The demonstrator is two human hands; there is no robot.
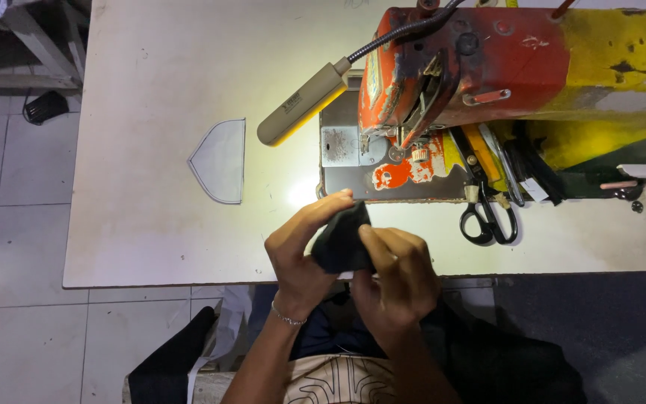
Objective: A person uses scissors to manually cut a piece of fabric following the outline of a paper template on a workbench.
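A small piece of black fabric [340, 241] is held over the near edge of the white table [151, 247]. My left hand [300, 251] grips it from the left, thumb on top. My right hand [398, 273] pinches its right side with thumb and fingers. Both hands are just in front of the red and yellow sewing machine [487, 71], whose needle area [398, 150] lies a short way beyond the fabric. A thin bracelet sits on my left wrist.
A flexible-neck lamp [300, 105] lights the table beside the needle. A clear shield-shaped template [222, 161] lies at the left. Black-handled scissors [487, 217] rest by the machine base. More dark fabric [487, 352] lies on my lap. Tiled floor at left.
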